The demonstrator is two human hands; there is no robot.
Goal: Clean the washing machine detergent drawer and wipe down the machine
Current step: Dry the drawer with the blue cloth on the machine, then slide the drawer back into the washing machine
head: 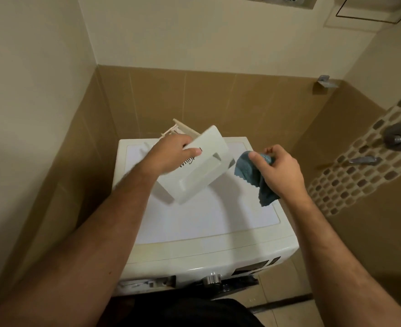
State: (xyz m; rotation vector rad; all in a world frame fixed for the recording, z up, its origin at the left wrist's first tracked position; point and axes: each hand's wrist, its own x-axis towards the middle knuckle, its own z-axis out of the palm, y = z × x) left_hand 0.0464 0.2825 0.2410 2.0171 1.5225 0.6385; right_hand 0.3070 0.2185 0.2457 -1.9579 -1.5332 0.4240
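Washing machine (202,223), one: white, front-loading, set in a tiled corner; flat top panel, one metal dial (212,278) on the front, one open drawer slot (147,283) at the front's left end.

Detergent drawer (194,171), one: white, out of the machine, held in the air above the top panel, tilted, its front plate with recessed handle turned toward the camera, its compartments pointing away to the wall.

Cloth (253,172), one: blue, hanging over the right part of the top panel, just beside the drawer; contact between them cannot be told.

Left hand (171,153), one: fingers curled round the drawer's upper left edge, thumb lying across the front plate.

Right hand (281,167), one: fingers bent and closed on the bunched cloth, thumb extended over it.

Wall fittings (398,138), several, metal, on the right wall.
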